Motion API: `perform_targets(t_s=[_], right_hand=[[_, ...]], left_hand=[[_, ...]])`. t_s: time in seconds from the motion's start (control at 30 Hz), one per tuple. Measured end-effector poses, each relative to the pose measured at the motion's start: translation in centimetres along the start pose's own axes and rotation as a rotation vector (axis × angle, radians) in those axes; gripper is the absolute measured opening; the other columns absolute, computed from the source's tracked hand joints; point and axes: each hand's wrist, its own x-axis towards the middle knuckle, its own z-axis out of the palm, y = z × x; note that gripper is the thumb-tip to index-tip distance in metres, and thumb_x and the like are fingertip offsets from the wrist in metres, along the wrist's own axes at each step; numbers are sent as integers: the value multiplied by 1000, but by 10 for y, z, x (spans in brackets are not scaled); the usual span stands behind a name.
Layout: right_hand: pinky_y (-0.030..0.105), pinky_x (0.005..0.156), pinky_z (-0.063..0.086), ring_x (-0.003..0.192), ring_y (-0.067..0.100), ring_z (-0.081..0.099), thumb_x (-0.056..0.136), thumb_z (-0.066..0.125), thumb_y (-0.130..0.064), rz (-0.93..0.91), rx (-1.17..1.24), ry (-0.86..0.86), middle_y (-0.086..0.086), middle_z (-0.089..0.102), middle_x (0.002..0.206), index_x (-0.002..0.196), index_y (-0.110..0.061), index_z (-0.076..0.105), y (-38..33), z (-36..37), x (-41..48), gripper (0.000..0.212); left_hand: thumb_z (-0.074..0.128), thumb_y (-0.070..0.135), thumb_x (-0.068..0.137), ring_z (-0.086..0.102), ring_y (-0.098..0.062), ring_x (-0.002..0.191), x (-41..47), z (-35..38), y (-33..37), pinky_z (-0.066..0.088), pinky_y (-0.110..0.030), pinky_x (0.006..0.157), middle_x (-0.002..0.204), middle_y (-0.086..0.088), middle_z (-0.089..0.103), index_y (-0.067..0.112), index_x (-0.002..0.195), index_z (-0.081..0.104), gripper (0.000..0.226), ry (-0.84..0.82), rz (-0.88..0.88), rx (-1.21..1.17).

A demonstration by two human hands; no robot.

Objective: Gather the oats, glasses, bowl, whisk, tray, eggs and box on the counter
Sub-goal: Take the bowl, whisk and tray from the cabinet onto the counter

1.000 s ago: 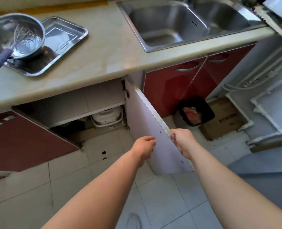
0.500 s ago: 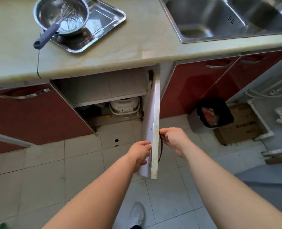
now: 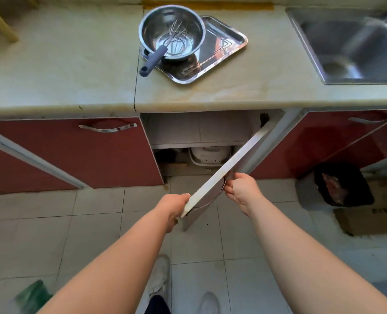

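A steel bowl (image 3: 149, 30) stands on a steel tray (image 3: 226, 41) at the back of the counter (image 3: 52, 64). A whisk (image 3: 155, 58) with a grey-blue handle lies in the bowl. Below the counter a white cabinet door (image 3: 233, 159) hangs half open, hinged on its right. My left hand (image 3: 174, 205) grips the door's free edge near its lower corner. My right hand (image 3: 242, 191) holds the curved metal handle on the door's outer face. Oats, glasses, eggs and the task's box are not in view.
A white rice cooker (image 3: 210, 155) sits low inside the open cabinet. A steel sink (image 3: 346, 41) lies at the right of the counter. A black bin (image 3: 342, 184) and a cardboard box (image 3: 369, 220) stand on the tiled floor at the right. Red cabinet fronts flank the opening.
The door has swung from wide open toward the cabinet. My left hand has taken hold of its edge. The view has shifted, bringing the bowl and tray to the middle.
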Motion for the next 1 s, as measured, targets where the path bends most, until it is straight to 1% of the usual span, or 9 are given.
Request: perform_targets(t_s=[0.13, 0.2, 0.33, 0.43, 0.5, 0.63, 0.73, 0.83, 1.0], right_hand=[[48, 106, 43, 69, 19, 58, 90, 37, 5, 85, 101, 17, 16, 63, 99, 117, -11, 50, -13, 27, 16, 33], [51, 106, 41, 79, 25, 60, 89, 36, 9, 86, 91, 40, 25, 64, 111, 117, 1, 56, -21, 42, 23, 36], [41, 100, 49, 108, 29, 60, 90, 36, 9, 123, 100, 112, 13, 62, 99, 107, -5, 57, -33, 69, 41, 31], [40, 96, 51, 103, 27, 62, 90, 38, 7, 143, 128, 164, 15, 64, 112, 122, -5, 55, -39, 82, 57, 38], [41, 93, 53, 104, 29, 64, 91, 37, 5, 156, 147, 166, 16, 65, 114, 123, -6, 56, -47, 92, 65, 39], [32, 64, 53, 102, 28, 64, 93, 37, 5, 169, 239, 110, 16, 63, 118, 127, -6, 52, -69, 110, 74, 38], [29, 56, 49, 83, 24, 62, 90, 37, 8, 151, 286, 110, 17, 62, 110, 120, -4, 53, -81, 124, 86, 36], [29, 58, 48, 65, 20, 53, 89, 33, 10, 141, 299, 123, 17, 56, 100, 108, -6, 50, -92, 133, 93, 30], [30, 54, 45, 65, 22, 54, 85, 31, 15, 118, 274, 138, 21, 60, 105, 116, 1, 53, -105, 140, 100, 40]], left_hand=[[64, 29, 86, 53, -22, 78, 21, -30, 18, 43, -30, 69, 91, -8, 62, 5, 101, 69, 28, 43, 22, -137], [65, 26, 86, 55, -23, 77, 31, -43, 27, 45, -31, 71, 89, -9, 64, 3, 100, 69, 27, 65, 41, -198], [65, 29, 89, 59, -20, 73, 52, -66, 46, 50, -28, 68, 90, -8, 64, 1, 104, 66, 31, 109, 47, -261], [65, 26, 91, 67, -21, 82, 57, -78, 59, 56, -29, 67, 101, -12, 67, 0, 106, 62, 30, 84, 31, -366], [64, 23, 92, 68, -25, 90, 66, -88, 71, 58, -35, 78, 106, -16, 66, -3, 106, 60, 29, 71, 36, -448], [63, 22, 91, 67, -31, 98, 84, -105, 98, 54, -44, 94, 105, -20, 66, -7, 110, 57, 35, 83, 103, -446], [65, 27, 86, 63, -37, 108, 101, -112, 117, 50, -48, 98, 119, -21, 63, -4, 123, 53, 50, 113, 150, -376], [63, 22, 89, 63, -32, 100, 104, -116, 141, 52, -43, 96, 109, -16, 63, -6, 118, 57, 40, 165, 183, -297], [58, 5, 90, 58, -25, 86, 113, -121, 164, 51, -38, 96, 96, -12, 60, -4, 129, 51, 40, 119, 157, -369]])
